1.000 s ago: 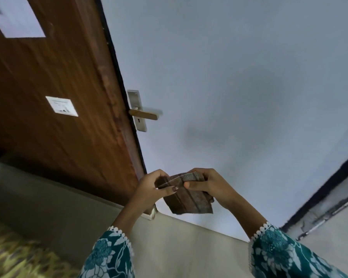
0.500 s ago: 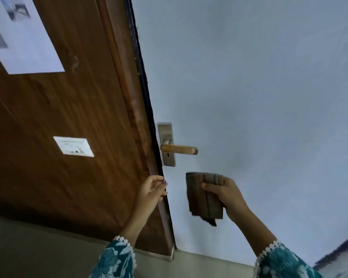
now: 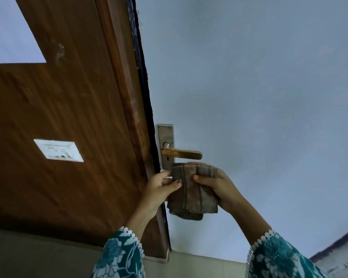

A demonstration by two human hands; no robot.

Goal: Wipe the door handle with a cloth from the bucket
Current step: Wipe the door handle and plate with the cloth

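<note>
A brass lever door handle (image 3: 182,153) sticks out to the right from a steel plate (image 3: 165,135) on the pale door. Just below it I hold a folded brown striped cloth (image 3: 191,195). My right hand (image 3: 219,187) grips the cloth's right side, fingers wrapped over its top edge. My left hand (image 3: 159,189) pinches the cloth's left edge with thumb and fingers. The cloth's top edge is a little below the handle, not touching it. No bucket is in view.
A dark brown wooden panel (image 3: 68,117) fills the left, with a white plate (image 3: 58,150) on it and a pale sheet (image 3: 10,33) at the top left. A light floor (image 3: 38,255) lies below. A dark skirting strip (image 3: 338,243) runs at the lower right.
The view has closed in on the handle. My right hand raised the cloth up to just under the handle. My left hand came off the door's edge and took the cloth's left side.
</note>
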